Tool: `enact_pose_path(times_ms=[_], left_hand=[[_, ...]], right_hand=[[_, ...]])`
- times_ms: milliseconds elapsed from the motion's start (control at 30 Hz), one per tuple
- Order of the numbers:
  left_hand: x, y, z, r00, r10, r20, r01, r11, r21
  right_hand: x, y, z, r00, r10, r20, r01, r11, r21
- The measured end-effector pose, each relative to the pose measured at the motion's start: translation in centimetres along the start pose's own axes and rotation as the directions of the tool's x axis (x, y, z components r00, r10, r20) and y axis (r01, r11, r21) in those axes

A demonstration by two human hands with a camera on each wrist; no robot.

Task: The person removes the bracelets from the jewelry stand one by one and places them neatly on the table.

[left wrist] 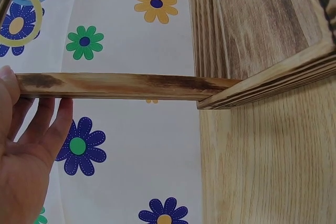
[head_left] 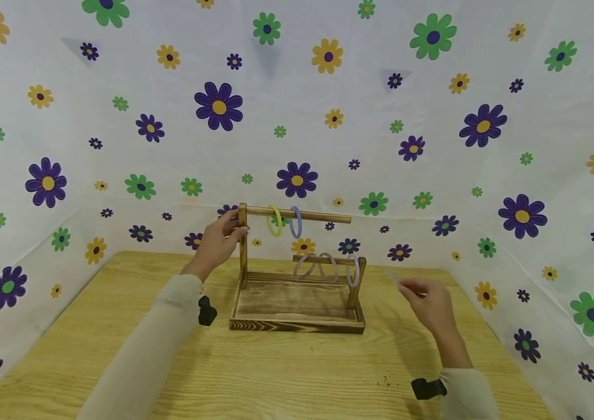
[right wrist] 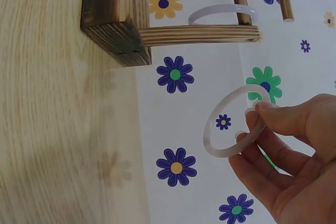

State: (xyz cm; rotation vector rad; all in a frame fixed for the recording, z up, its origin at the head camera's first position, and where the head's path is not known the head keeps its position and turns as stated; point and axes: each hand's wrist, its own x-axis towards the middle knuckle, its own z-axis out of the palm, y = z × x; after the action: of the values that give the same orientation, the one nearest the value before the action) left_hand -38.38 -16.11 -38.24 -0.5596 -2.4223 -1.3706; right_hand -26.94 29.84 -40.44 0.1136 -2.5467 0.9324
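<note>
A dark-grained wooden bangle stand (head_left: 297,326) sits on the table. My left hand (head_left: 218,245) grips the upper part of its tall left post (left wrist: 131,86), thumb on one side and fingers on the other. Away from the stand's right side, my right hand (right wrist: 299,156) pinches a pale, whitish bangle (right wrist: 212,129) between thumb and fingers. On the upper bar (head_left: 323,217) hang a yellow bangle (head_left: 270,224) and a blue bangle (head_left: 292,224). The lower bar (head_left: 297,258) carries two pinkish bangles and, near the right post, a pale lilac bangle (right wrist: 223,9).
The stand's base is a shallow tray with a raised rim (head_left: 297,328). Both bars have a free end, the upper pointing right and the lower pointing left. A white flowered cloth (head_left: 297,146) encloses the back and sides of the wooden table (head_left: 255,373). Small dark specks lie at the front right.
</note>
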Motion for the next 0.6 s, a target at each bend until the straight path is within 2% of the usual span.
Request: enact_pose_path(times_ms=[400,600], left_hand=[[-0.1,0.3,0.1,1.000,-0.014,0.001,0.014,1.000,-0.023],[-0.1,0.1,0.1,1.000,-0.005,-0.008,0.005,1.000,-0.008]], right_hand=[[-0.6,0.9,-0.4,1.000,0.006,0.011,-0.006,1.000,-0.028],[-0.5,1.3,-0.7,0.999,0.013,0.050,-0.011,0.999,-0.039]])
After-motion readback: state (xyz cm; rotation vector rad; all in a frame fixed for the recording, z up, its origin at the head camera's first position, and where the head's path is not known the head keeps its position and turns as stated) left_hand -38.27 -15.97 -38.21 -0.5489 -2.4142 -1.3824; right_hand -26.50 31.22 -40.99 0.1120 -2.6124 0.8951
